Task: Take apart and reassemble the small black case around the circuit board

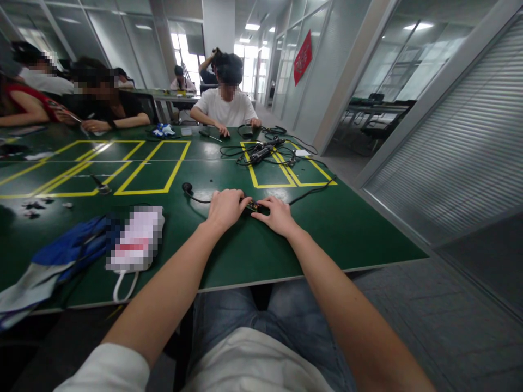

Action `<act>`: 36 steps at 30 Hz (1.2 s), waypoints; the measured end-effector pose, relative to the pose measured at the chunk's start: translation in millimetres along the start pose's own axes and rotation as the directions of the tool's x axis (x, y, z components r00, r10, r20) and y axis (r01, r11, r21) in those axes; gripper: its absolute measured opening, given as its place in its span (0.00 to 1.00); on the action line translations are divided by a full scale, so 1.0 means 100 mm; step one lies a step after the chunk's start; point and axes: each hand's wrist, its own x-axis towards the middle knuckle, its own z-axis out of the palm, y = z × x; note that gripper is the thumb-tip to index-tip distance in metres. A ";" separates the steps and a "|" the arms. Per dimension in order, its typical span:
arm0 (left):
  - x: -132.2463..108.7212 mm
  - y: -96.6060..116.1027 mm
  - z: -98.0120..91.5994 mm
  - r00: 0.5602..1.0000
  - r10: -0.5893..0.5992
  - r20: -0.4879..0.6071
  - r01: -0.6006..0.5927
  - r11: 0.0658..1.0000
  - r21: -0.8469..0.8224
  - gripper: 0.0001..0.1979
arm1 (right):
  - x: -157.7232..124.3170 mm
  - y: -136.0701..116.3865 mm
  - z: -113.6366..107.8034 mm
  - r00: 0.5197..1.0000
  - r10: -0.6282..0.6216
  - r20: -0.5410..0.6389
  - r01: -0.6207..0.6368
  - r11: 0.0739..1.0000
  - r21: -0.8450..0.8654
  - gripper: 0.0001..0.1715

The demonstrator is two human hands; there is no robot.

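Cable connector is lying pressed to the desk, left hand and right hand pinching it from both sides, seemingly steadying it for fingertip work.

White short-sleeved T-shirt, lower centre; its sleeve ends at lower left. Blue denim jeans above shirt hem. Uncovered forearms; left grip, right grip bare.

A blue bag lies left; tangled cables lie farther off.
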 end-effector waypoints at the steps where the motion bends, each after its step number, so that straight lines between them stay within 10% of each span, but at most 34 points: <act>1: 0.00 0.00 -0.01 1.000 -0.010 -0.009 0.010 1.000 -0.008 0.20 | 0.00 0.00 0.00 1.000 -0.001 -0.007 0.001 1.000 0.003 0.21; 16: 0.02 -0.09 0.01 0.999 -0.032 0.021 0.034 0.996 -0.088 0.21 | -0.01 0.07 -0.03 0.992 0.065 -0.108 -0.027 0.946 0.323 0.19; 36: 0.05 -0.15 0.14 0.989 -0.108 0.106 0.121 0.985 -0.125 0.18 | -0.05 -0.09 -0.12 0.977 0.172 -0.128 -0.145 0.970 0.193 0.10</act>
